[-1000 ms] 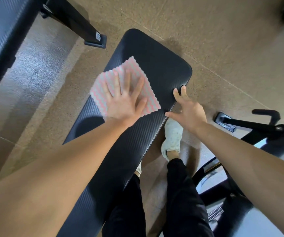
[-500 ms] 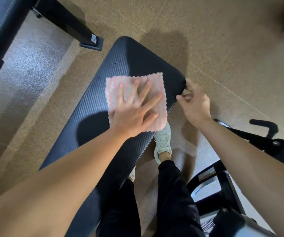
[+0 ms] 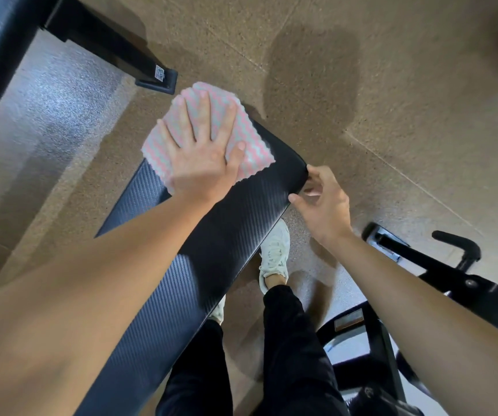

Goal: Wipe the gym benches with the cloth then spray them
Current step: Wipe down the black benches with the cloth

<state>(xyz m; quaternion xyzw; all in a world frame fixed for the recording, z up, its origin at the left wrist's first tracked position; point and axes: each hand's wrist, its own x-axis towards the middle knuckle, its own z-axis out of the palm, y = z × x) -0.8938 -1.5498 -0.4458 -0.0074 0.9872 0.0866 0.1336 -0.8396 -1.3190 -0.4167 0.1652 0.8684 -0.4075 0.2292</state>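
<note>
Subject: black textured padded gym bench [image 3: 226, 223], long axis running from person's legs away toward far end. On far end, left corner: pink-and-grey striped cloth [image 3: 250, 130], partly overhanging edge. Pressing flat on it, fingers spread: left hand [image 3: 202, 157]. Curled round far right corner of pad, bracing: right hand [image 3: 322, 202]. Assessment: rest of pad lies back toward body, so next stroke likely drags cloth along that axis.
</note>
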